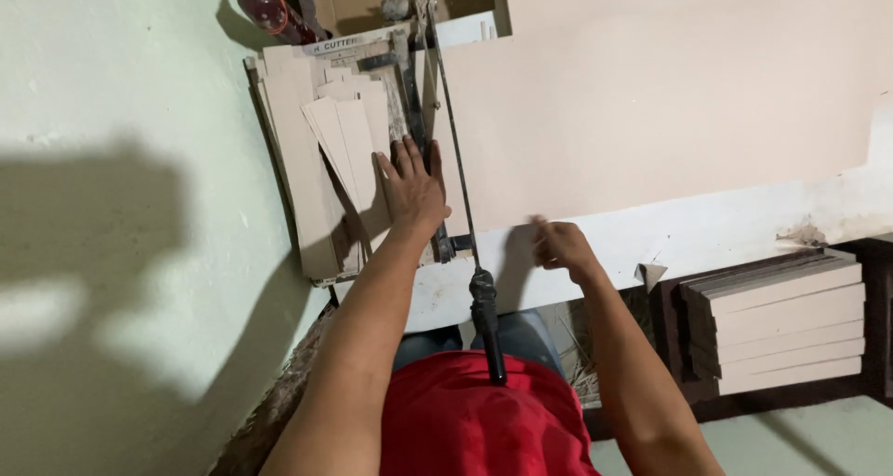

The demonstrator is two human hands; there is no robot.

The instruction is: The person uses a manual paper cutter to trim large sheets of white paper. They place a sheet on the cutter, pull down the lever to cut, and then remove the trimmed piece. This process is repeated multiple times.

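A manual tile cutter (415, 85) lies on a white bench, its long lever ending in a black handle (487, 322) near my red shirt. A large beige tile (651, 94) lies in the cutter and spreads to the right. My left hand (412, 186) rests flat with fingers spread on the cutter's base and the cut strips beside the rail. My right hand (558, 243) is blurred, its fingers pinched at the near edge of the large tile. Several cut beige strips (339, 150) are heaped on the cutter's left side.
The white bench (707, 239) runs along the front under the tile. A stack of beige tiles (791, 327) sits lower right. A pale green wall (121, 206) fills the left. A red object (270, 9) and a brown box lie at the top.
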